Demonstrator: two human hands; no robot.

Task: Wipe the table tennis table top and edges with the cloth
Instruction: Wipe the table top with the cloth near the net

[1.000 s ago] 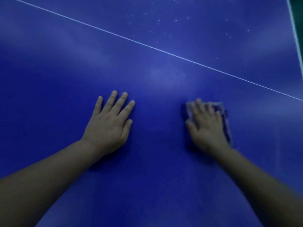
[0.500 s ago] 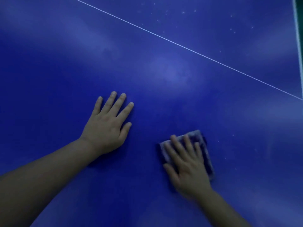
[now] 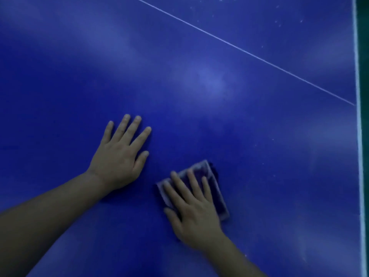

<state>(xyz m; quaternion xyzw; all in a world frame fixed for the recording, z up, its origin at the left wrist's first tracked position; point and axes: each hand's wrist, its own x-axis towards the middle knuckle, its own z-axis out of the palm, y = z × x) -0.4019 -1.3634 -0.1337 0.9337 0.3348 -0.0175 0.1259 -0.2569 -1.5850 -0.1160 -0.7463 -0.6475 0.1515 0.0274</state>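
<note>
We saw two bare forearms, no sleeves on either, left hand and right hand both uncovered, no gloves, rings or watch that we could make out, short trimmed fingernails, dim bluish light over them

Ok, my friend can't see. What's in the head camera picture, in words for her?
A person's right hand presses a folded cloth flat on a blue table tennis table. Their left hand rests flat on the table beside it. White specks dot the far side beyond a thin white line.
</note>
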